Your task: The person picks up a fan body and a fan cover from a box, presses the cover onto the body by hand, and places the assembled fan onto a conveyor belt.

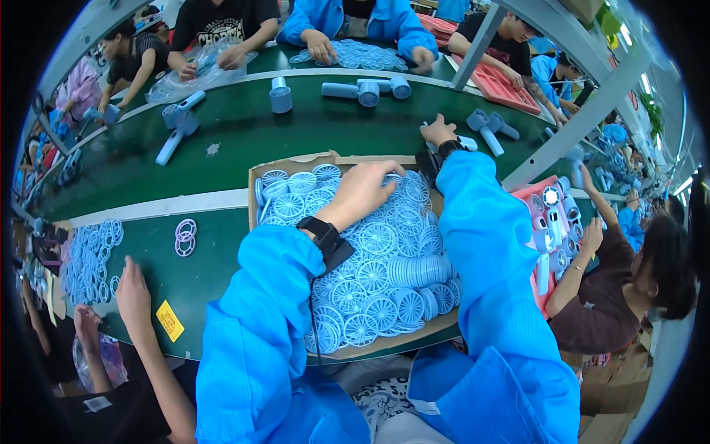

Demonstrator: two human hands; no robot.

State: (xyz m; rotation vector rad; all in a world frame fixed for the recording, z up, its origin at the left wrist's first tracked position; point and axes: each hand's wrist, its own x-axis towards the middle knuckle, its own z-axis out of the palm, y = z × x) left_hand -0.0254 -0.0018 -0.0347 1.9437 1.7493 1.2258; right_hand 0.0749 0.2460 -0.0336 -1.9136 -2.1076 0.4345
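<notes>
Dial centred on the cardboard box (pixel 294 162), 12 pointing away from the wearer. Light-blue spoked grilles (pixel 373 275) fill the box, mostly flat and overlapping; one row (pixel 418 271) stands on edge, packed face to face, at 3 o'clock. Left hand (pixel 362 191) at 12, palm down over the grilles, fingers bent and slightly spread; contact with a grille, or a grip on one, not discernible. Right hand (pixel 441 132) extends to 1 o'clock over the green belt (pixel 244 140), fingers curled downward beside a light-blue part (pixel 467 143); whether it grips that part is hidden by the hand itself. Further out, between 1 and 2, lies a light-blue fan body (pixel 486 132); a pair of purple rings (pixel 186 237) lies at 9. Handling estimate: grilles look like thin moulded plastic, so light, fairly stiff, smooth enough to slide; spokes probably the fragile part and apt to snag on neighbours. Suggested hold: pinch the outer rim at opposite edges, lift one singly, keep pressure off the spokes.
</notes>
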